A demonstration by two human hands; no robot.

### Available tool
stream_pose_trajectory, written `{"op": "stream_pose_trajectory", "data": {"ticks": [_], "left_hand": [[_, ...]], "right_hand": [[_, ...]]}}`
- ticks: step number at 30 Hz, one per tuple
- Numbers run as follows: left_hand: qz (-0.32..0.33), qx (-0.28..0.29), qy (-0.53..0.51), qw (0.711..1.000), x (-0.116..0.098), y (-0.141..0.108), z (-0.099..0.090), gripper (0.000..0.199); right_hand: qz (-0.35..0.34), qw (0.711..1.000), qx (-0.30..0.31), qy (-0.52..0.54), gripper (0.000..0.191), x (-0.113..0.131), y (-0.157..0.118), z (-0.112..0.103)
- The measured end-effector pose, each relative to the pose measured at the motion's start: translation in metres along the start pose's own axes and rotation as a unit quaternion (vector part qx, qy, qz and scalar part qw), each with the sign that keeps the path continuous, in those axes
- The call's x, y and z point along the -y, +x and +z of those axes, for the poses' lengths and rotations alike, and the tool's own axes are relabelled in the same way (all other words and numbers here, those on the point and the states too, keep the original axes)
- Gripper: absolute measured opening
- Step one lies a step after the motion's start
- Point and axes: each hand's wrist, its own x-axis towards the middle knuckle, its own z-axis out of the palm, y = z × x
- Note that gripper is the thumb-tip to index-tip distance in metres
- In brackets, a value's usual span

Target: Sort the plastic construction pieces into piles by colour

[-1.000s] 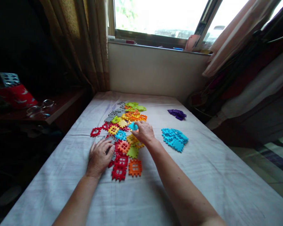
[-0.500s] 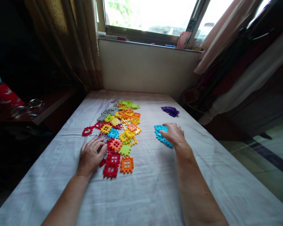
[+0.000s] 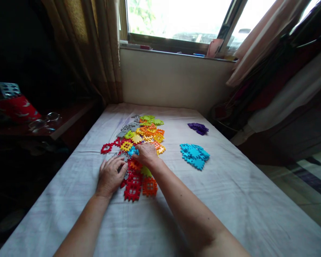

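My right hand [image 3: 147,153] reaches over the pile of interlocking plastic tiles, its thumb and fingers closed on a blue window tile [image 3: 133,151]. Part of that tile is hidden under the fingers. On the pile's left edge rests my left hand [image 3: 111,175], fingers stretched and lying flat beside grey and red tiles. Nearest to me in the pile are red window tiles [image 3: 132,189] and an orange window tile [image 3: 149,186]. Yellow, lime green [image 3: 149,119] and grey tiles [image 3: 130,128] lie farther back. A red hexagonal frame piece [image 3: 106,148] sticks out at the left.
To the right lies a group of blue tiles [image 3: 194,155], with a purple heap [image 3: 198,128] behind it. A white sheet [image 3: 224,207] covers the surface. At left, glasses [image 3: 45,121] and a red holder [image 3: 21,109] stand on a dark table. Clothes hang at right.
My right hand has moved left from the blue group to the mixed pile and onto the blue window tile. The left hand stays by the pile. The view has shifted slightly.
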Motion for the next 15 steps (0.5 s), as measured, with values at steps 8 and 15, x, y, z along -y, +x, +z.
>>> {"op": "stream_pose_trajectory", "data": {"ticks": [8, 15], "left_hand": [[-0.007, -0.005, -0.005, 1.0, -0.002, 0.0, 0.0, 0.024], [-0.011, 0.004, -0.007, 1.0, -0.004, 0.0, -0.002, 0.024]], "right_hand": [[0.028, 0.999, -0.037, 0.028, 0.035, -0.006, -0.002, 0.006], [0.027, 0.979, -0.107, 0.169, 0.039, -0.011, -0.001, 0.02]]}}
